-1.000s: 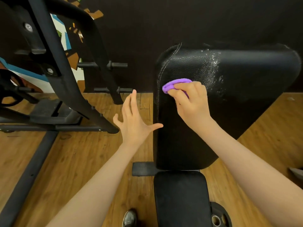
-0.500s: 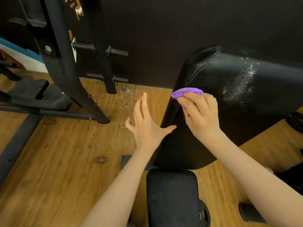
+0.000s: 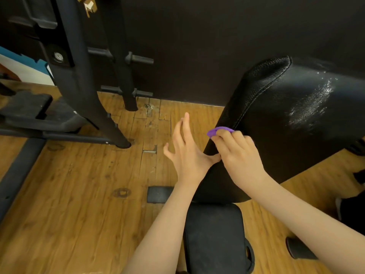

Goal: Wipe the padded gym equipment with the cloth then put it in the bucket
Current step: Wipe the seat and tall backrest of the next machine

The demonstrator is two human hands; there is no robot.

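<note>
A black padded backrest (image 3: 292,119) of a gym bench tilts up at the right, with a wet shiny patch near its upper right. My right hand (image 3: 239,155) grips a small purple cloth (image 3: 219,130) and presses it against the pad's left edge. Just left of the pad, my left hand (image 3: 187,153) is held with straight, spread fingers, its thumb touching the pad's edge beside my right hand. The black seat pad (image 3: 213,234) lies below the backrest. No bucket is in view.
A black steel machine frame (image 3: 79,80) with pegs (image 3: 138,59) stands at the left on the wooden floor (image 3: 79,194). A dark wall (image 3: 197,46) runs behind. A dark shoe (image 3: 351,210) shows at the right edge and a bench foot (image 3: 300,249) at the lower right.
The view has swung left and down. My right hand has slid the purple cloth down along the pad's left edge. My left hand stays spread beside the pad, now touching my right hand.
</note>
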